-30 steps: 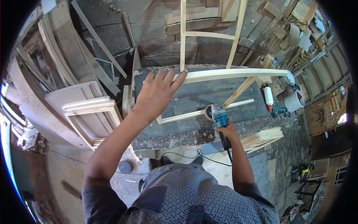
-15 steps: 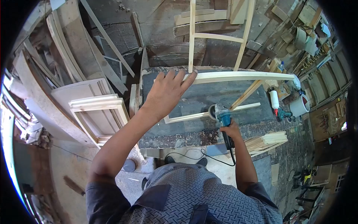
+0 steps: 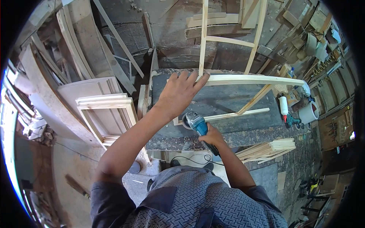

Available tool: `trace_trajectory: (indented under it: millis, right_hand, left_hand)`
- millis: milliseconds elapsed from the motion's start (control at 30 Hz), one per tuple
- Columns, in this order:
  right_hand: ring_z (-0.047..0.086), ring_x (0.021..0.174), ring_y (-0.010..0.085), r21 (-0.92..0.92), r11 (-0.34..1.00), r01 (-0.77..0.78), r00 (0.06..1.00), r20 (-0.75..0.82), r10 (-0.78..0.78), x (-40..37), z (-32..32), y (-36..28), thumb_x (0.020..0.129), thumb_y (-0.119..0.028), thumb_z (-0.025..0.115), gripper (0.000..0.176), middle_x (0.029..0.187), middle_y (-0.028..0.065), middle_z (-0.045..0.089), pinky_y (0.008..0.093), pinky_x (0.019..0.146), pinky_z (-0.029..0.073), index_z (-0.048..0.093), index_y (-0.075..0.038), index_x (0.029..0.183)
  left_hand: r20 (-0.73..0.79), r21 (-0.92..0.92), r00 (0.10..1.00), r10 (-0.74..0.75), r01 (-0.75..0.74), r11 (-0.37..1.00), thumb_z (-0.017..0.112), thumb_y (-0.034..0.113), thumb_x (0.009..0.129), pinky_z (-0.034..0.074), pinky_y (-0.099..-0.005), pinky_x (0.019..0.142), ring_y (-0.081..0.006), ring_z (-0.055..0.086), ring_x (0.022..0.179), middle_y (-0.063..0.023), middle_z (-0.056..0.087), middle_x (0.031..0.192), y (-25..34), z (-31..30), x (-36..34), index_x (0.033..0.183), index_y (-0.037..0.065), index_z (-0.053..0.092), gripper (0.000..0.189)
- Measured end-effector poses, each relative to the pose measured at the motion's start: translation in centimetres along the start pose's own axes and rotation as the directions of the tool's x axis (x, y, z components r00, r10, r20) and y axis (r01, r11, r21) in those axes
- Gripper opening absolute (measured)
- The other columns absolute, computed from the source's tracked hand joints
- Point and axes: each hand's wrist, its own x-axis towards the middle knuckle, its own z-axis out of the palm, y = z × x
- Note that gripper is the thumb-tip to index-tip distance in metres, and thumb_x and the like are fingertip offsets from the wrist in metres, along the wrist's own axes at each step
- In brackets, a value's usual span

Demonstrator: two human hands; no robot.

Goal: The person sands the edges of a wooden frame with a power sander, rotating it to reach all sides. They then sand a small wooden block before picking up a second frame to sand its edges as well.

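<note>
While the left hand point(image 3: 180, 95) lies spread and palm down, its fingertips over the far rail of the wooden frame point(image 3: 258, 80) near the eleven o'clock corner of the workbench point(image 3: 224, 99), the right hand point(image 3: 213, 137) is wrapped tight round the body of the blue angle grinder point(image 3: 197, 123). The grinder's head sits at the left end of the frame's near rail, close to the bench's front edge. Between the two rails the dark bench top lies open, crossed only by one slanting strip toward two o'clock. The left edge drops away just beside the left wrist, and the rough front edge runs right before the person's body. A stack of slats point(image 3: 270, 148) juts past the front corner at four o'clock. At three o'clock a glue bottle point(image 3: 283, 106) and a white bucket point(image 3: 313, 112) crowd the right end. Panel frames point(image 3: 106, 112) lie off the bench at nine o'clock, and a ladder-like frame point(image 3: 228, 40) stands beyond at twelve. The grinder's cable point(image 3: 190, 159) trails over the front edge. The left hand hides the frame's corner, and I cannot tell whether the disc touches the wood.
</note>
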Motion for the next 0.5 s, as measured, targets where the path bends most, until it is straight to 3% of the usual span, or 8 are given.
trace_trajectory:
  millis: [267,367,433,500]
  right_hand:
    - [0.065,0.109,0.0392,-0.032,0.999,0.006,1.000,0.020,-0.006,0.4,-1.2,1.3,0.055,-0.036,0.083,0.089,0.119,0.0218,0.067,0.0438,0.094,0.052,0.052,-0.005,0.132]
    - [0.064,0.109,0.0398,0.062,0.998,-0.023,1.000,-0.009,0.024,-0.2,-2.7,4.0,0.053,-0.035,0.084,0.088,0.118,0.0220,0.067,0.0437,0.094,0.051,0.052,-0.002,0.129]
    - [0.064,0.109,0.0377,0.128,0.990,-0.057,0.986,-0.147,0.076,-0.1,-3.0,6.8,0.051,-0.031,0.086,0.083,0.115,0.0237,0.067,0.0415,0.093,0.051,0.057,-0.003,0.123]
    - [0.066,0.106,0.0370,0.149,0.985,-0.085,0.979,-0.172,0.110,-0.8,-4.5,8.4,0.051,-0.030,0.086,0.081,0.113,0.0228,0.068,0.0413,0.091,0.051,0.057,-0.003,0.122]
  left_hand:
    - [-0.018,-0.013,1.000,-0.004,0.004,1.000,0.062,0.006,0.081,0.049,-0.0375,0.090,-0.0248,0.057,0.110,-0.0102,0.055,0.127,-0.1,0.2,0.0,0.151,0.011,0.037,0.075]
    - [-0.013,-0.016,1.000,-0.007,0.007,1.000,0.062,0.006,0.081,0.049,-0.0373,0.090,-0.0246,0.057,0.111,-0.0100,0.055,0.126,-0.1,0.1,0.0,0.151,0.011,0.037,0.075]
    - [-0.010,-0.024,1.000,-0.008,0.008,1.000,0.062,0.006,0.081,0.049,-0.0371,0.090,-0.0244,0.056,0.112,-0.0100,0.055,0.126,-0.1,0.1,0.0,0.151,0.011,0.037,0.075]
    - [-0.040,-0.007,0.999,-0.008,0.007,1.000,0.062,0.006,0.082,0.049,-0.0368,0.090,-0.0242,0.057,0.111,-0.0100,0.055,0.125,-0.1,0.5,0.1,0.151,0.011,0.037,0.074]
